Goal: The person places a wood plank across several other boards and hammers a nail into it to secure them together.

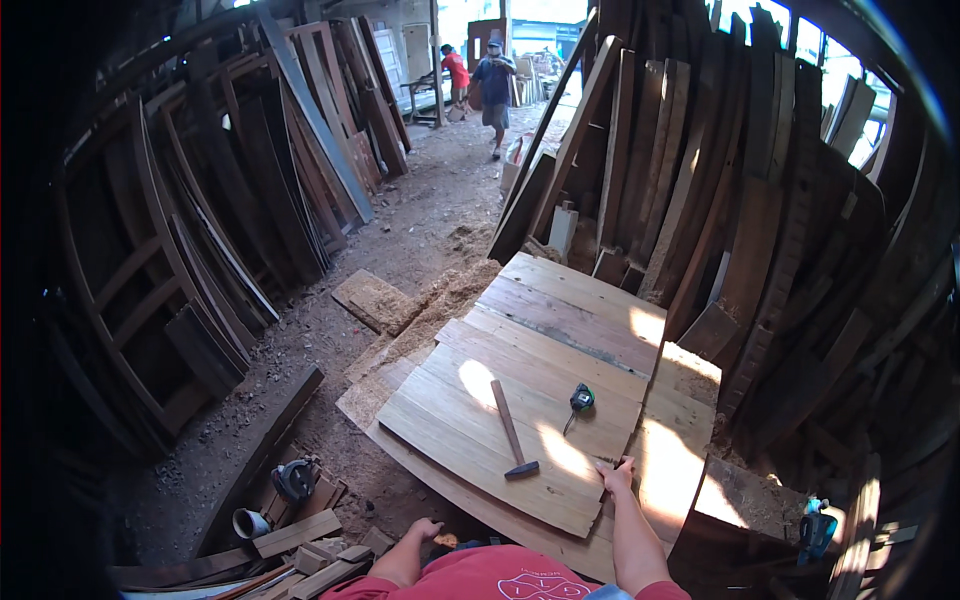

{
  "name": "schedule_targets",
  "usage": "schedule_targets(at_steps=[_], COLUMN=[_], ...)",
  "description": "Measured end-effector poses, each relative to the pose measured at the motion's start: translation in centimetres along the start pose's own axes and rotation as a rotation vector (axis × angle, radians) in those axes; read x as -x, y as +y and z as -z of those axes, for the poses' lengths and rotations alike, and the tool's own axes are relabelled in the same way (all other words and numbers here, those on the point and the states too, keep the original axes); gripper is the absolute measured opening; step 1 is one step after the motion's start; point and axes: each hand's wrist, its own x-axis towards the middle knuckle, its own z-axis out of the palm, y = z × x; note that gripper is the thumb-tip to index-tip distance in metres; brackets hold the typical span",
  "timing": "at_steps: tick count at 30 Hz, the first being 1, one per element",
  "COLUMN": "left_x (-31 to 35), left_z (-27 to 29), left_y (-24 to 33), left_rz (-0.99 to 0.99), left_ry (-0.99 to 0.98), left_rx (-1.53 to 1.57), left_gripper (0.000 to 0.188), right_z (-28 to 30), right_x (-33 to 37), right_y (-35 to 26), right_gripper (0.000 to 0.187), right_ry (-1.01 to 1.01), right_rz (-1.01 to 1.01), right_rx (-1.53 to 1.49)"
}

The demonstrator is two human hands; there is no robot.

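A panel of joined wooden boards [470, 415] lies on a larger plank worktop [690, 400] in front of me. My right hand [617, 474] grips the panel's right edge near its front corner. Low on the left, apart from the panel, my left hand [424, 530] has its fingers curled in; what they hold, if anything, is hidden. On the panel rests a hammer [507, 422], its dark head toward me and its wooden handle pointing away. A black and green tape measure [582, 397] sits right of it, with a short piece of blade out.
Sawdust [450, 295] heaps along the worktop's far left side. A power tool [293, 481] and wood offcuts [315, 555] lie at lower left; a teal power tool [817, 530] is at lower right. Planks [670, 150] and frames [150, 270] lean on both sides. Two people [494, 85] are far off.
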Motion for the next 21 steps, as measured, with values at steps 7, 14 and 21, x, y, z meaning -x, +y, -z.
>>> schedule_targets(at_steps=[7, 14, 21], left_x=[0.4, 0.0, -1.1], left_z=[0.0, -0.5, -0.6], left_y=[0.4, -3.2, -3.4], left_rz=[-0.028, 0.032, 0.067], left_ry=[-0.015, 0.071, -0.022], left_rx=[0.014, 0.024, 0.066], left_gripper=[0.069, 0.068, 0.076], right_z=[-0.2, -0.4, -0.1], right_x=[-1.1, -1.1, -1.1], right_y=[-0.1, 0.2, 0.4], right_gripper=[0.091, 0.092, 0.092], right_ry=[-0.016, -0.038, -0.045], right_rz=[-0.048, -0.05, -0.052], right_rx=[0.021, 0.018, -0.023])
